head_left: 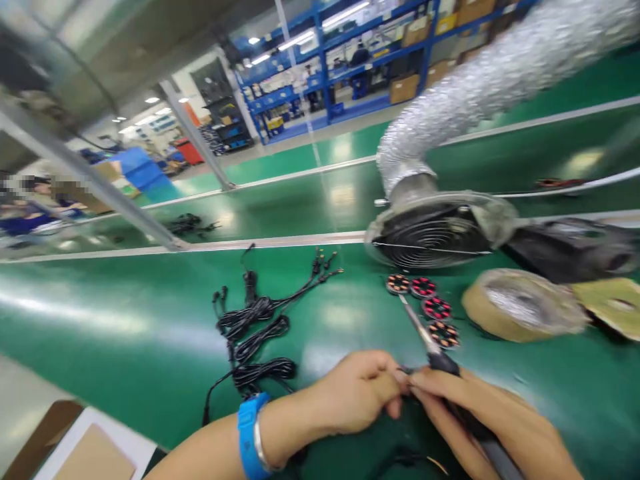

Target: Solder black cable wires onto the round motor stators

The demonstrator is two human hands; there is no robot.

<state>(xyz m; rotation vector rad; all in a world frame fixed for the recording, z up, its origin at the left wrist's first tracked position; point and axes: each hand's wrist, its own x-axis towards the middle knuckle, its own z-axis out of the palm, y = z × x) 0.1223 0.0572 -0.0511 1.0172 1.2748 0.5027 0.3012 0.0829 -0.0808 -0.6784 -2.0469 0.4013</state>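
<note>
In the head view, the soldering iron [444, 364] lay gripped between the fingers of the right hand [493, 417], its metal shaft extending beyond them toward an orange ring [398, 284] on the counter [150, 353]. The fingers of the left hand [363, 390] were pinched together at a small dark piece [407, 370], mostly hidden where both hands' fingertips met. Black cables [253, 317] lay beyond the left wrist.
</note>
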